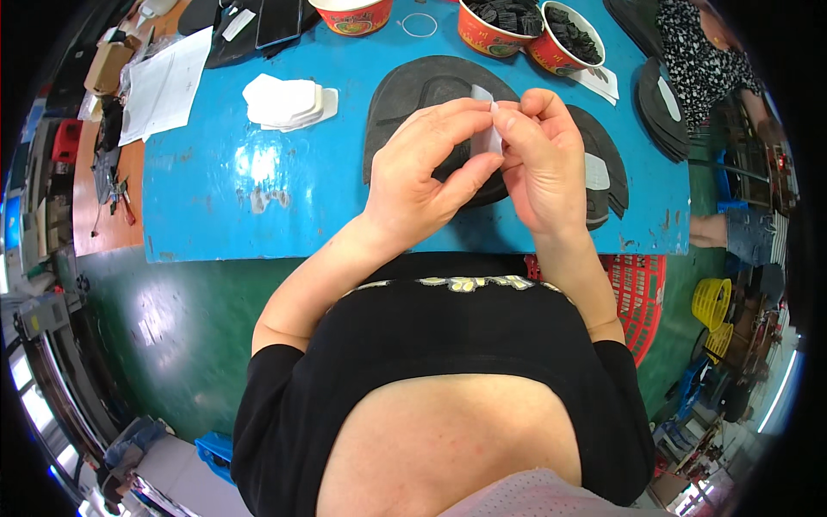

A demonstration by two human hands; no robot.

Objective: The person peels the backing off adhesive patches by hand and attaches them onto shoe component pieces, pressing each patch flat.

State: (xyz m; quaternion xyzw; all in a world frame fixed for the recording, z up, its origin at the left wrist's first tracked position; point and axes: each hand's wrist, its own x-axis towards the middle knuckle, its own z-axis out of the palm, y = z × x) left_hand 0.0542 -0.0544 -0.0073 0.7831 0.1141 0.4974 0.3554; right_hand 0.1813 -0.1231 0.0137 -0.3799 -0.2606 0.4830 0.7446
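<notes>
Over the near middle of the blue table, my left hand (424, 164) and my right hand (547, 164) meet, fingertips pinched at a small white, thin sheet-like piece (488, 142). It stands on edge between them, its upper end showing above my fingers. Beneath my hands lies a dark grey rounded foam-like pad (405, 90), partly covered by them. Just right of my right hand, more dark flat pads (594, 133) are stacked, one bearing a whitish patch (596, 172). A stack of white cut pieces (289, 102) sits to the left, apart from both hands.
Red paper tubs (351, 17) stand along the far edge, two (495, 39) filled with small black pieces. Dark pads (662, 112) lie at the right edge. Paper sheets (168, 86) and a phone (279, 21) are at far left. A red basket (637, 302) stands below; another person (702, 52) is at right.
</notes>
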